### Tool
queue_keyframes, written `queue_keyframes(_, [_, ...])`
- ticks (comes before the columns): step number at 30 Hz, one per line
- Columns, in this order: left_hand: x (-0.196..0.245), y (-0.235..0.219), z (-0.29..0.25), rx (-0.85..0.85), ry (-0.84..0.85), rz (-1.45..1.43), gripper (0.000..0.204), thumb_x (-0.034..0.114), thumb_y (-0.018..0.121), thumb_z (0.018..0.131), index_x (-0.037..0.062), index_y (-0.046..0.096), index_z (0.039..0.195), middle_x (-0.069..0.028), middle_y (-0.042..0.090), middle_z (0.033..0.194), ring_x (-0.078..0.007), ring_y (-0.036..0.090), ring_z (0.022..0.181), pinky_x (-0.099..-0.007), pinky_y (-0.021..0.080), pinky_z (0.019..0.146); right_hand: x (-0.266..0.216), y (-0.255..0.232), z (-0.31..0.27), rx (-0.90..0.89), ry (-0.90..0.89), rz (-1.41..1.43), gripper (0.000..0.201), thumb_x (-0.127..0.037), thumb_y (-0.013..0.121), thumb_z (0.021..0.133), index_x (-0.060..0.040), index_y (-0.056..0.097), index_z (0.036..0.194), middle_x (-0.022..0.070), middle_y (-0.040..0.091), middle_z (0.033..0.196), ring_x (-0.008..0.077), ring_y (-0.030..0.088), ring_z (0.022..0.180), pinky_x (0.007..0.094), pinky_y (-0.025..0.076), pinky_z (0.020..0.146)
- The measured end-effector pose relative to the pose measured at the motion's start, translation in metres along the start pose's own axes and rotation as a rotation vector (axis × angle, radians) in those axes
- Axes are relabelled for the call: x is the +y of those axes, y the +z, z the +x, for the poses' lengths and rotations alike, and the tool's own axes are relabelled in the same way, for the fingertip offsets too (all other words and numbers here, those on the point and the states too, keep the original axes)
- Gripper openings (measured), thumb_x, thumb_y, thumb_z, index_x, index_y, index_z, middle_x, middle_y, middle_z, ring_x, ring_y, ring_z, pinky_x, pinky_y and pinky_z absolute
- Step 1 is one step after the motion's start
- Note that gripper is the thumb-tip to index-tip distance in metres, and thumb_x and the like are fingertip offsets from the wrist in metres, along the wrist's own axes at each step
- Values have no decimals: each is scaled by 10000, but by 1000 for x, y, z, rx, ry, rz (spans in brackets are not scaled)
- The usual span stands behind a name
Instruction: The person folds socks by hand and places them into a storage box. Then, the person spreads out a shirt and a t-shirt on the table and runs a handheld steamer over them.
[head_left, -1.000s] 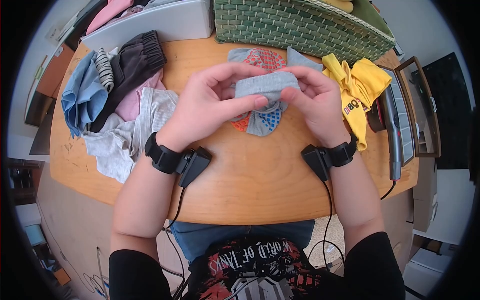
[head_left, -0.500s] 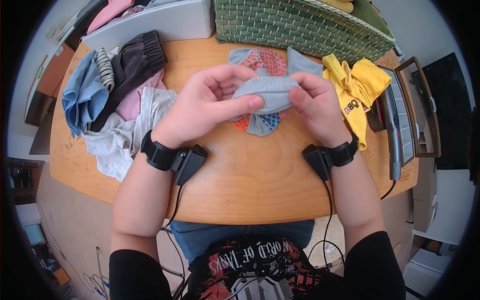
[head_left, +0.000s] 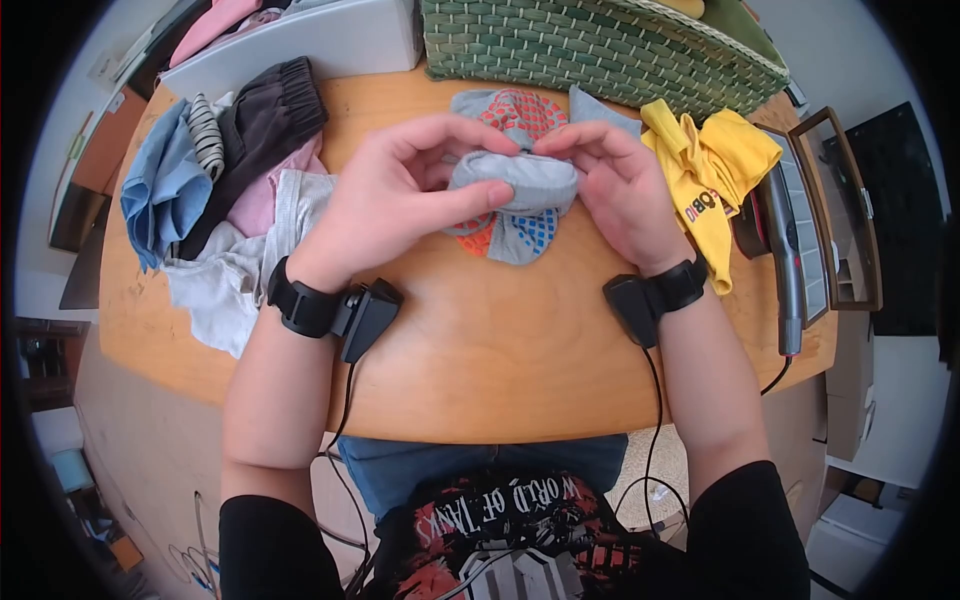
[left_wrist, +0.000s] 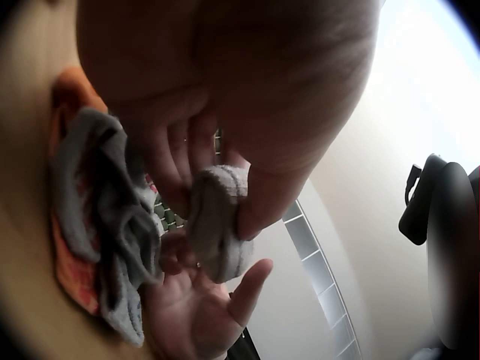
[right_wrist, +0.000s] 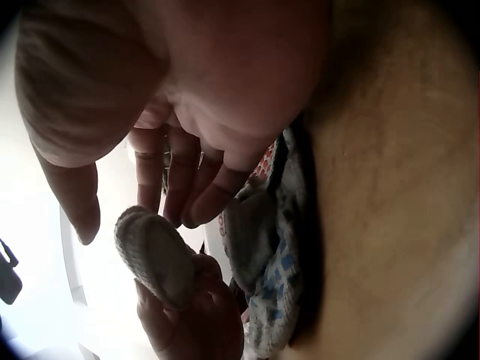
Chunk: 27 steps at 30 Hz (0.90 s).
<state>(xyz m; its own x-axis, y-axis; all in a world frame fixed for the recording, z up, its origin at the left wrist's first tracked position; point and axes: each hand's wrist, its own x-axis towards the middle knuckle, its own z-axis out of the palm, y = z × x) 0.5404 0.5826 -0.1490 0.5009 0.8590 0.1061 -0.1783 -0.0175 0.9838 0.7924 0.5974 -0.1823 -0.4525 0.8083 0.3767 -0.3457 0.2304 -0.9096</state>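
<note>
A folded grey sock bundle (head_left: 520, 195), with a ribbed cuff turned over it, hangs above the middle of the table. My left hand (head_left: 395, 190) pinches its left side, thumb on the near face and fingers behind. At the far right side of the bundle, the fingertips of my right hand (head_left: 630, 200) come close to the cuff; its thumb stands away in the right wrist view. Beneath both hands lie grey socks (head_left: 535, 238) with red, orange and blue grip dots, partly hidden by the bundle. That bundle (right_wrist: 154, 255) shows as a thick oval from the right wrist.
Left on the table (head_left: 480, 350) is a heap of clothes with blue cloth (head_left: 165, 190), dark trousers (head_left: 265, 120) and a light grey garment (head_left: 215, 290). A yellow garment (head_left: 720, 165) lies right, beside a grey corded appliance (head_left: 785, 260). Behind stand a green woven basket (head_left: 590, 60) and a white bin (head_left: 320, 45).
The sock bundle has tipped so its folded opening faces up, and it has shifted slightly left. My right thumb has come off the cuff.
</note>
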Motion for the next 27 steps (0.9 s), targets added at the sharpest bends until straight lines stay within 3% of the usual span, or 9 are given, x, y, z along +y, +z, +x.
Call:
queue_keyframes(5, [18,20,-10,-119,48,239,350,-19,763,857,-14,670,1194,-70,690,1160,-146,646,1069,-282,544,904,6,-14,3,170,212,103,294,-271,561,1057,-12,685,1115,39,703,989,64,597,822,199,461,704])
queue_keyframes(8, [19,29,-36,-182,199,761,463,61,849,765,16,674,1191,-92,682,1159,-224,653,1081,-350,513,941,6,-11,6,200,228,109,290,-275,574,1053,-19,710,1066,11,700,909,35,585,753,179,452,670])
queue_keyframes(11, [12,33,-68,-162,-10,801,517,84,872,742,19,659,1209,-106,671,1192,-254,643,1106,-347,507,960,9,-12,3,198,230,76,291,-274,580,1050,-16,712,1061,18,702,913,37,586,751,179,455,668])
queue_keyframes(13, [13,33,-72,-236,-60,862,630,179,870,769,9,598,1312,-133,619,1296,-285,598,1201,-377,472,1031,9,-13,5,180,255,25,292,-271,579,1050,-10,711,1067,23,699,913,41,589,758,181,458,672])
queue_keyframes(15, [14,41,-68,-222,183,989,713,268,815,820,18,507,1412,-191,527,1408,-343,544,1262,-428,441,1058,10,-14,4,176,249,31,292,-269,579,1049,-8,710,1071,22,697,911,43,590,762,182,458,674])
queue_keyframes(16, [19,43,-64,-354,146,1044,787,383,720,906,-14,402,1506,-181,419,1544,-360,417,1423,-463,334,1167,10,-13,4,167,248,40,293,-267,579,1049,-6,709,1075,22,694,909,45,591,766,183,458,677])
queue_keyframes(21, [21,59,-62,-639,198,1315,712,364,621,959,16,380,1532,-150,347,1619,-329,331,1498,-469,251,1226,9,-12,3,153,256,26,287,-264,580,1048,-9,708,1083,18,692,908,46,593,774,185,459,682])
queue_keyframes(23, [16,52,-61,-748,271,1511,673,269,622,968,34,363,1543,-148,388,1596,-329,421,1445,-469,297,1209,9,-14,2,150,254,24,287,-265,582,1047,-11,708,1084,15,691,907,46,593,775,186,459,683])
queue_keyframes(27, [0,44,-65,-465,28,924,547,130,633,960,34,476,1475,-167,481,1532,-342,495,1391,-446,364,1169,10,-14,3,120,252,2,277,-264,593,1038,-16,709,1077,12,696,911,45,594,775,187,459,687])
